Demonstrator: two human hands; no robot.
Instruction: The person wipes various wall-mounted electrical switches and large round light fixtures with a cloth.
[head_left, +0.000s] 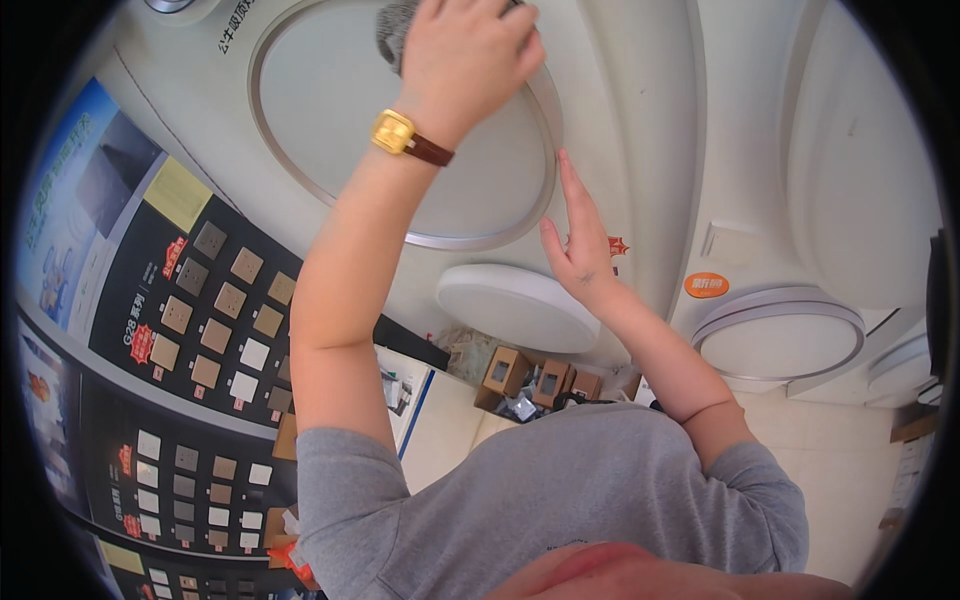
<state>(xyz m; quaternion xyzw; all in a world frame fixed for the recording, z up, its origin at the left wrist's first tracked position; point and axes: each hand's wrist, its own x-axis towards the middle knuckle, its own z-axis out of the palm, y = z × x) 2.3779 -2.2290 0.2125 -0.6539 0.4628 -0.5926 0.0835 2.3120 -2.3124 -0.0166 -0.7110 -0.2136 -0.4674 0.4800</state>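
My left hand (472, 45) is at the top edge of the picture, closed around a grey knitted cloth (394, 34). The cloth lies over the upper part of a large round ceiling lamp (480, 187) with a white cover and silvery rim. Part of the cloth and some fingertips are cut off by the edge. A gold watch (393, 132) on a brown strap circles my left wrist. Lower down at the right rim, my right hand (581, 232) is flat with its thumb apart and holds nothing. Its fingertips reach the rim; whether they press on it I cannot tell.
Below sits a smaller round lamp (517, 307), above open cardboard boxes (506, 371) on the floor. Switch and socket display boards (225, 300) stand at left. Another round lamp (780, 341) and an orange sticker (706, 285) are on the right panel.
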